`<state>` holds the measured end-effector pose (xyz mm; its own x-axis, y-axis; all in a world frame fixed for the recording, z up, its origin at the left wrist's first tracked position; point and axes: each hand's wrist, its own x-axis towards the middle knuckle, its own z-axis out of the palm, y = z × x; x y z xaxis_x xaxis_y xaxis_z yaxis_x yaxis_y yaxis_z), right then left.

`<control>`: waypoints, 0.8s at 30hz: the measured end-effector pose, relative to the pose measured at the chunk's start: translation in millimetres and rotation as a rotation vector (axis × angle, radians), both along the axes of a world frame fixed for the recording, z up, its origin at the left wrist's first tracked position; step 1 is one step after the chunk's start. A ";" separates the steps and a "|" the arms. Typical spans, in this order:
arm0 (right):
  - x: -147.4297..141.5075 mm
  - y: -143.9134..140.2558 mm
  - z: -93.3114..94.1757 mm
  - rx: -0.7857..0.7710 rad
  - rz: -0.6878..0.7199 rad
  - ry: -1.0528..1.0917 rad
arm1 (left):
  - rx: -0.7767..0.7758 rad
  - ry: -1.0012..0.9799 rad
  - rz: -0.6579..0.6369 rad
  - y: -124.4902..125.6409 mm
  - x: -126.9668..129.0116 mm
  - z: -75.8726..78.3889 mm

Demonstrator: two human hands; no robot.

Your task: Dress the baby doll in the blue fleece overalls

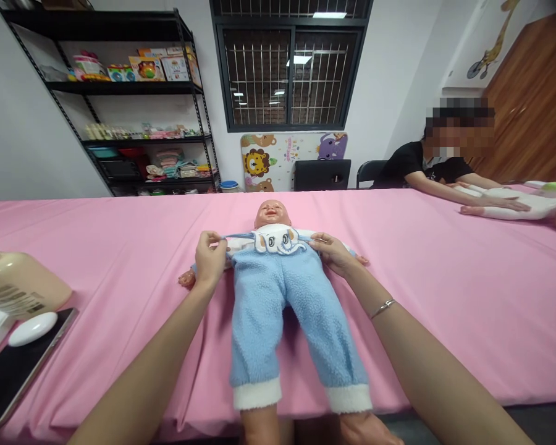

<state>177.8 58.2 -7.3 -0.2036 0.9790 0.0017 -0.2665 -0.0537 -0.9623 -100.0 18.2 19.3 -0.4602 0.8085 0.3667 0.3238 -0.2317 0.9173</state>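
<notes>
Baby doll (272,216) lies on its back at the middle of the pink table cover (421,278), head away from the wearer, legs toward the near edge, bare feet hanging just past it. Doll wears blue fleece trousers (278,309) with white cuffs and a white bib (278,240) printed with a blue elephant.

Left hand (210,256): fingers pinched shut on the trousers' waistband at the doll's shoulder level, edge pulled into a thin taut line. Right hand (336,252): fingers closed on the opposite side of the same waistband, palm down against the doll's side. A thin silver bracelet (382,308) sits on the right wrist.

Near left: a tan bottle (21,287) on its side, label printing too small to read; a white oval object (32,327) resting on a dark tablet (13,371).

Far right: a second person in a black top, hands (505,201) flat on another doll (514,207) in white.

Back wall: black shelving (134,89) with boxed toys, barred window (290,68), cartoon-animal mat (278,159); no lettering legible
</notes>
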 end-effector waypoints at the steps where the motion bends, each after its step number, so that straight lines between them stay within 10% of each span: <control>1: 0.0 0.8 -0.8 0.001 -0.023 0.021 | 0.031 0.134 -0.004 -0.1 -0.8 -2.1; 6: -0.4 5.5 -7.3 0.002 -0.029 0.113 | 0.077 0.544 0.030 -4.0 -0.9 -5.8; 15: -0.3 8.9 -7.1 0.030 0.010 0.139 | -0.166 0.260 -0.265 -8.7 20.1 -9.7; 20: -12.1 2.3 27.4 0.230 -0.204 0.009 | -0.328 -0.015 -0.322 -9.8 24.1 -9.5; 24: -66.0 -22.8 69.3 0.530 -0.043 -0.302 | -0.261 0.015 -0.434 -5.4 22.5 -12.3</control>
<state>111.8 35.3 62.0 -0.2317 0.8681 0.4389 0.0308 0.4575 -0.8887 -77.6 12.8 7.0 -0.0573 0.9897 0.1310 0.2615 -0.1118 0.9587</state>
